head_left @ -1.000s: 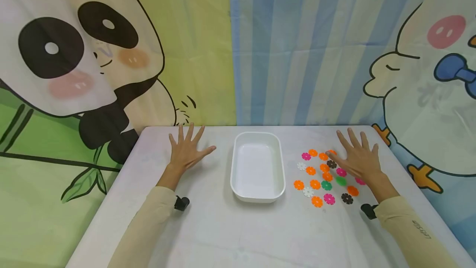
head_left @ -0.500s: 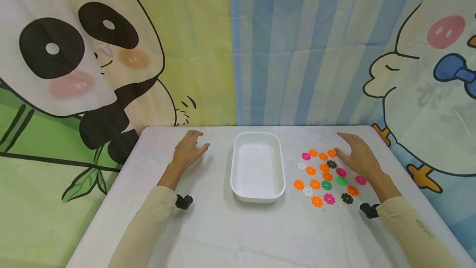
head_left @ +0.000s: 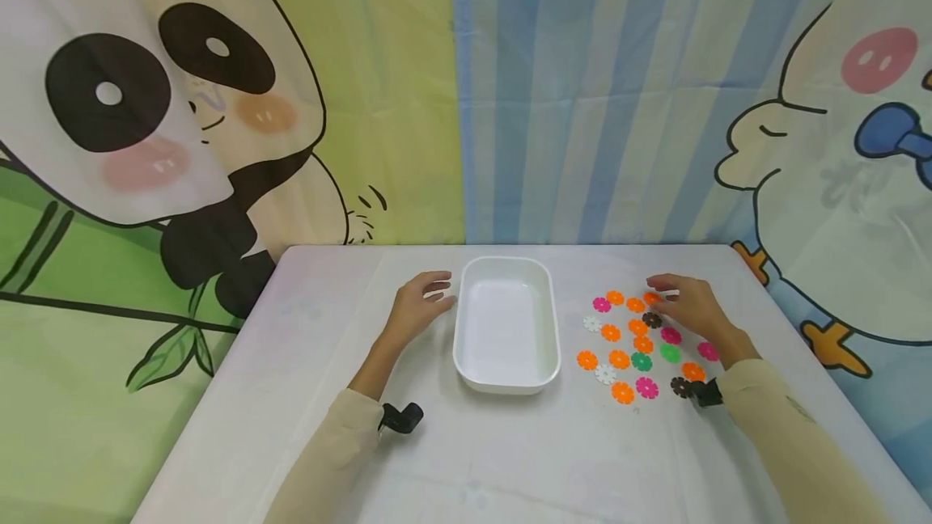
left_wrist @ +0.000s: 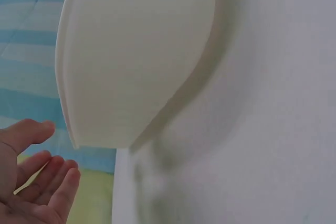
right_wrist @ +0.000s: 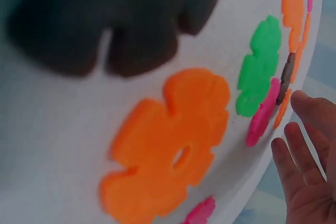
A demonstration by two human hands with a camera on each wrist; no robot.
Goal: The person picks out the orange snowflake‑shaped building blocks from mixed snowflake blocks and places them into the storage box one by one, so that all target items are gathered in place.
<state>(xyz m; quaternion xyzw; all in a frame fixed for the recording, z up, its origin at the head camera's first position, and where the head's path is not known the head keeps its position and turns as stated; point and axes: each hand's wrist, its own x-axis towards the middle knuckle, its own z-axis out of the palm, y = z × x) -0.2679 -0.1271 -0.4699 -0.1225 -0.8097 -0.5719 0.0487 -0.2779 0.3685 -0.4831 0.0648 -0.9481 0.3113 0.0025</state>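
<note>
Your left arm (head_left: pixel 324 455) and right arm (head_left: pixel 794 435) reach forward. Left hand (head_left: pixel 417 310) has fingers (left_wrist: pixel 64 195) loosely bent, thumb (left_wrist: pixel 29 134) apart; your right hand (head_left: pixel 696 310) likewise.

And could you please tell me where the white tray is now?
In the head view, the white tray sits midway across the table, between the left hand on its left and the flower-shaped discs on its right.
</note>
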